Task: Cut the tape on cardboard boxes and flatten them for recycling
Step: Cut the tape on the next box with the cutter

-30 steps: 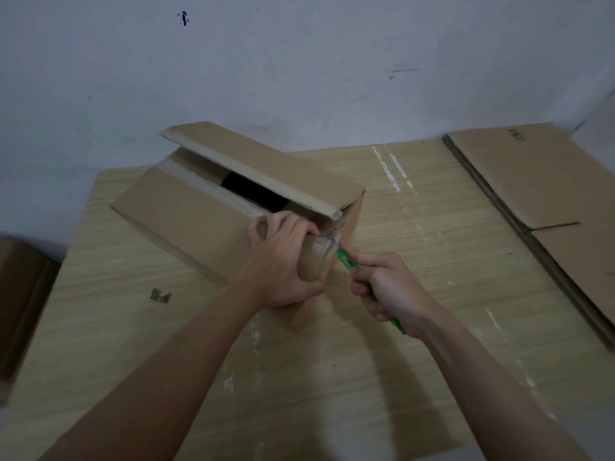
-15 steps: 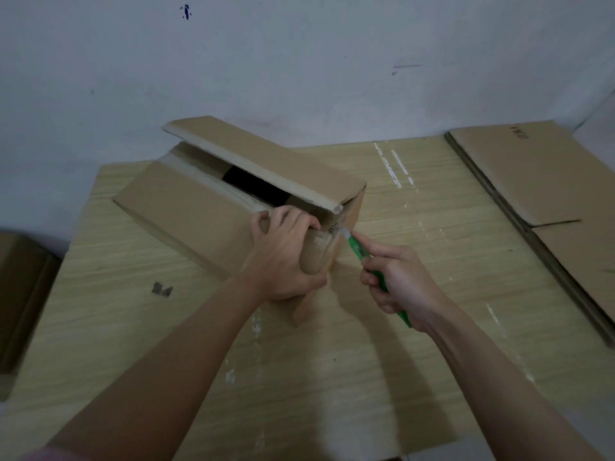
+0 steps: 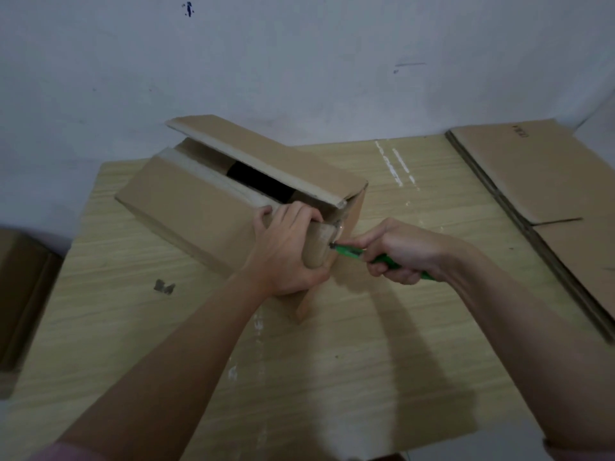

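1. Grip first: the left hand (image 3: 286,251) clamps the near end of the cardboard box (image 3: 199,207), fingers curled over the top edge; the right hand (image 3: 404,252) is wrapped round a green cutter (image 3: 359,254).
2. Just right of the left-hand grip, the cutter's tip meets the clear tape (image 3: 334,232) on the end face — cutting looks to be under way.
3. Done so far: above the grip the top flaps stand apart with a dark gap between them, so the top seam seems already cut. Off to the far right, flattened boxes (image 3: 545,181) lie stacked on the tabletop (image 3: 382,361).
4. Left to do: finish the end tape, probably the bottom seam too, then fold this box flat.
5. Since a second ago the blade has dropped from the upper corner to lower down the end face — and the cutter now lies nearly level rather than pointing steeply up.
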Tool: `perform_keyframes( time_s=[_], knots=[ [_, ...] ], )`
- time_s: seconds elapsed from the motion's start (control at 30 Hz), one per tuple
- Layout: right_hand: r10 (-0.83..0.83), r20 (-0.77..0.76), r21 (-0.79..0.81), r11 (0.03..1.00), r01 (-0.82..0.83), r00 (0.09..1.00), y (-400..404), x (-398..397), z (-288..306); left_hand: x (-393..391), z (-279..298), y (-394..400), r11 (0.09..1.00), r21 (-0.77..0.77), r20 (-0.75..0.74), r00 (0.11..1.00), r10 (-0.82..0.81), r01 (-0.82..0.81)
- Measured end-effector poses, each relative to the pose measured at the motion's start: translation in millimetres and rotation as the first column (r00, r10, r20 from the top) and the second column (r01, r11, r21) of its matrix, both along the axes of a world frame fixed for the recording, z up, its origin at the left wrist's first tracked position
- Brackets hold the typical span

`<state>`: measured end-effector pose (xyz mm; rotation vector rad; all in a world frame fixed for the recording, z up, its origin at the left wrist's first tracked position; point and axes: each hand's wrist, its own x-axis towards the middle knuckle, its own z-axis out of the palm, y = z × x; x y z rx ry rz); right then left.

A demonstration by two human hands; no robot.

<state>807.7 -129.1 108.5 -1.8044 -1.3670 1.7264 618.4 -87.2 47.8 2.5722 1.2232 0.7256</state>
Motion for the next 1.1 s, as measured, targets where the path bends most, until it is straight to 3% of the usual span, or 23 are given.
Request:
perform_keyframes(
  time_s=[0.13, 0.23, 0.27, 0.33, 0.4, 0.47, 0.6, 0.7, 0.73, 0.8, 0.87, 0.9, 0.93, 1.0, 1.1],
  knots=[
    [-0.101, -0.075, 0.062, 0.992, 0.105, 0.992, -15.2, -1.7, -15.0, 1.0, 3.4, 1.9, 1.0, -0.013, 0.018, 1.0, -0.016, 0.017],
    [-0.261, -0.137, 0.242, 0.927, 0.287, 0.956, -38.0, -7.0, -35.3, -6.1, -1.2, 1.3, 0.999, -0.003, 0.004, 0.999, -0.054, 0.054],
    [-0.309, -0.095, 0.341, 0.883, 0.322, 0.946, -45.6, -7.5, -44.3, -8.2, -2.7, 1.1, 0.998, -0.012, -0.01, 0.998, -0.067, 0.066],
    [-0.342, 0.147, 0.534, 0.818, 0.217, 0.928, -58.1, -3.5, -66.7, -12.5, -3.7, 2.3, 0.995, -0.046, -0.043, 0.995, -0.095, 0.093],
    [-0.355, 0.416, 0.541, 0.837, 0.086, 0.838, -66.5, 7.3, -93.3, -18.4, -1.8, 4.6, 0.988, -0.085, -0.076, 0.988, -0.138, 0.131],
    [-0.404, 0.605, 0.525, 0.85, 0.038, 0.686, -67.5, 18.9, -113.1, -26.9, 0.3, 6.5, 0.976, -0.123, -0.115, 0.974, -0.195, 0.181],
    [-0.327, 0.798, 0.425, 0.901, -0.087, 0.506, -62.0, 32.6, -134.9, -43.0, 5.4, 7.5, 0.945, -0.202, -0.174, 0.941, -0.292, 0.256],
    [-0.413, 0.823, 0.491, 0.862, -0.126, 0.389, -59.0, 26.0, -135.2, -53.7, 10.3, 7.4, 0.913, -0.257, -0.195, 0.908, -0.37, 0.317],
    [-0.489, 0.777, 0.58, 0.8, -0.15, 0.396, -58.2, 20.4, -131.5, -57.6, 11.8, 7.6, 0.906, -0.264, -0.207, 0.898, -0.388, 0.33],
    [-0.602, 0.558, 0.818, 0.515, -0.255, 0.571, -56.9, 2.8, -118.3, -63.5, 15.0, 9.6, 0.903, -0.264, -0.243, 0.882, -0.403, 0.339],
    [-0.465, 0.436, 0.898, 0.174, -0.403, 0.77, -56.6, -24.7, -99.8, -65.9, 20.9, 10.1, 0.902, -0.257, -0.272, 0.87, -0.412, 0.347],
    [-0.364, 0.436, 0.893, 0.061, -0.446, 0.823, -54.1, -37.0, -92.6, -66.2, 24.8, 9.8, 0.902, -0.24, -0.282, 0.864, -0.418, 0.358],
    [-0.272, 0.457, 0.881, 0.006, -0.474, 0.847, -49.5, -46.4, -89.0, -66.4, 29.1, 9.3, 0.902, -0.212, -0.294, 0.856, -0.425, 0.375],
    [-0.177, 0.481, 0.874, 0.013, -0.487, 0.859, -37.1, -57.8, -83.0, -68.1, 38.2, 9.0, 0.903, -0.14, -0.299, 0.852, -0.429, 0.405],
    [-0.263, 0.464, 0.882, 0.048, -0.469, 0.846, -18.8, -57.1, -73.3, -74.0, 54.6, 8.8, 0.922, -0.012, -0.262, 0.889, -0.376, 0.387]
  ],
)
